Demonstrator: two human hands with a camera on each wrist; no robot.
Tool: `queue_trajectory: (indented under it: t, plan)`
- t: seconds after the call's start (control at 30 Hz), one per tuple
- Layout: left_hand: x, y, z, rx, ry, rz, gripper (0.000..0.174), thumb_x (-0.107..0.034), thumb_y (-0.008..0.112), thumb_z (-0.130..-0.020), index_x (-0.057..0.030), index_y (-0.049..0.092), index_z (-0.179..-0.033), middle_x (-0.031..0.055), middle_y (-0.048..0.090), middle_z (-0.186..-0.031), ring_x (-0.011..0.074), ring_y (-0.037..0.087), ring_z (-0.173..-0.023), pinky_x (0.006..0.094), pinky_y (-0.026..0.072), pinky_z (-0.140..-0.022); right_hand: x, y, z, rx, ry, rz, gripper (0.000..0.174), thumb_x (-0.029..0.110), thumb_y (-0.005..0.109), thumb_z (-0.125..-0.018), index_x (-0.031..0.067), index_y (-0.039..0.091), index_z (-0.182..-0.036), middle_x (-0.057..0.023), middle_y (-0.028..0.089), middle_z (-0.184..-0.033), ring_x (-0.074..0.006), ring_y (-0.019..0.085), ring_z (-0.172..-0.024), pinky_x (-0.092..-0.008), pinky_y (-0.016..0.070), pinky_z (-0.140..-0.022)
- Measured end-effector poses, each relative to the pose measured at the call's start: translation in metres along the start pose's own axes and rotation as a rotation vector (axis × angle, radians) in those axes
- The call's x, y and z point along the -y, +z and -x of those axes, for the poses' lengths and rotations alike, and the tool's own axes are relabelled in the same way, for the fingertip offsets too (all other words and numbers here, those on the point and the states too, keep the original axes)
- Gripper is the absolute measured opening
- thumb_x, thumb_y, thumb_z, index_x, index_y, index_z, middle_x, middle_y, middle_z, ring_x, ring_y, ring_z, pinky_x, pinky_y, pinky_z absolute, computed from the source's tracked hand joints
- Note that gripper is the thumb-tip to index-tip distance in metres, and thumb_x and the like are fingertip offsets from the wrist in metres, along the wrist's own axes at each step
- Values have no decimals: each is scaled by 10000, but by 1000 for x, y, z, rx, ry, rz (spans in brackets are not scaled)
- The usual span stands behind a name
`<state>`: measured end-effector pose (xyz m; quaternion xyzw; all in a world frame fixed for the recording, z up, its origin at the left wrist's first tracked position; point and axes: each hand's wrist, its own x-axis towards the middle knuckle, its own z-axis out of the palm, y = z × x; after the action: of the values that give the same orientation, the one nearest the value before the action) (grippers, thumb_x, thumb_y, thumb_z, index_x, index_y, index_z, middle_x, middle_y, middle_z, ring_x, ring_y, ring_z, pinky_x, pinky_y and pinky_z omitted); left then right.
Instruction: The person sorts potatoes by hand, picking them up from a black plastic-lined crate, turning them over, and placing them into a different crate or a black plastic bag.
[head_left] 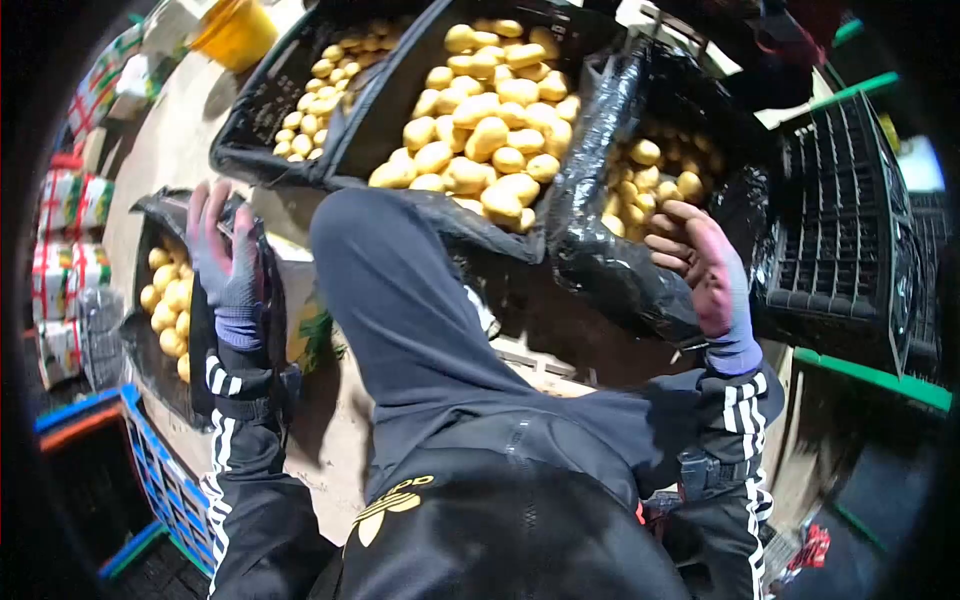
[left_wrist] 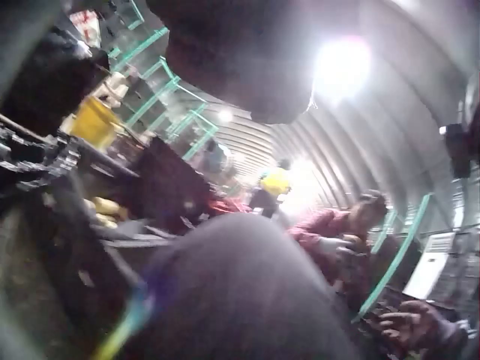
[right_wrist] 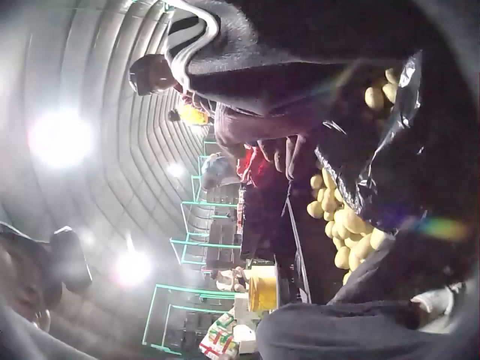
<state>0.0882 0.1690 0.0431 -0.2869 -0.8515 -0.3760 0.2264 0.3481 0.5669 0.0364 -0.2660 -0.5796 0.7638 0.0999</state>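
Note:
My left hand (head_left: 228, 265), in a knit glove with a purple cuff, is at the inner side of a black-lined crate (head_left: 140, 325). Its fingers are extended and hold nothing. Yellow potatoes (head_left: 168, 300) lie in that crate. On the other side, my right hand (head_left: 705, 265), gloved too, hovers with loosely bent fingers over the near edge of a plastic-lined crate (head_left: 590, 215). Potatoes (head_left: 640, 185) lie in it just past the fingertips, and nothing is in this hand. Between the hands, a large crate (head_left: 350, 150) holds a heap of bigger potatoes (head_left: 485, 130).
Another crate of small potatoes (head_left: 320, 95) stands at the back left, near a yellow bucket (head_left: 235, 35). Black crates (head_left: 840, 210) are stacked at right. A blue crate (head_left: 165, 470) is at lower left. A person in red (left_wrist: 322, 225) is across from me.

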Motion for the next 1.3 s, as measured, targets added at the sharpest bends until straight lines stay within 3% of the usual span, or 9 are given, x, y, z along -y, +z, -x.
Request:
queue_trajectory:
  t: [0.37,0.5,0.57,0.77,0.9,1.0,1.03,1.17,1.3]
  plan:
    - [-190,249,-64,964,337,605,255,-115,636,-812,-30,608,-1050,110,584,-1107,248,563,-1003,314,433,-880,-35,-91,-55,-146,224,455,424,229,601,-863,-7,507,-1202,-92,591,-1009,-86,565,-854,-202,453,-738]
    - [-163,298,-51,937,250,661,239,-121,610,-830,-8,602,-1041,133,589,-1096,239,561,-1034,318,422,-912,-84,-114,-155,90,-193,1152,600,398,622,-758,24,511,-1213,-204,583,-1029,-277,588,-906,-363,473,-772]
    - [-153,295,-60,996,86,607,228,-103,587,-838,0,611,-1040,148,610,-1071,240,564,-1040,330,414,-921,-114,-109,-205,239,1,1211,667,408,617,-710,2,495,-1225,-241,565,-1052,-367,559,-982,-418,460,-824]
    - [-127,311,-55,907,32,505,223,-147,623,-799,-16,632,-980,138,626,-1040,264,593,-979,336,445,-860,-211,-87,-300,281,81,1488,520,328,561,-757,19,501,-1172,-199,579,-1047,-313,573,-979,-380,473,-832]
    - [-120,310,-55,1011,-34,517,220,-94,584,-841,6,608,-1036,145,594,-1104,240,548,-1074,327,400,-934,-194,-106,-285,170,260,1009,417,286,510,-811,54,497,-1157,-167,575,-1092,-270,571,-995,-375,476,-846]
    - [-119,305,-56,995,-38,544,228,-91,583,-842,6,600,-1047,140,593,-1103,239,546,-1075,325,401,-936,-144,-112,-237,-65,688,-247,343,254,471,-851,79,495,-1145,-144,572,-1126,-238,569,-1007,-372,479,-856]
    - [-121,303,-57,993,-13,546,231,-90,582,-842,8,597,-1051,138,594,-1101,238,547,-1072,325,403,-935,-144,-117,-227,-39,401,-447,299,194,450,-862,54,509,-1120,-145,556,-1181,-232,559,-1056,-356,472,-889]
    - [-139,294,-50,945,95,527,366,-135,619,-820,6,545,-1148,143,582,-1123,251,545,-1070,332,402,-936,-75,-93,-157,93,441,-754,567,472,358,-929,13,478,-1240,-168,593,-1128,-295,593,-1010,-415,473,-894]
    - [-173,286,-45,980,322,829,630,-234,712,-738,7,454,-1260,174,493,-1249,293,488,-1148,363,357,-988,-45,-57,-108,100,352,-815,541,442,351,-945,-5,466,-1227,-192,580,-1131,-321,602,-999,-463,503,-841]
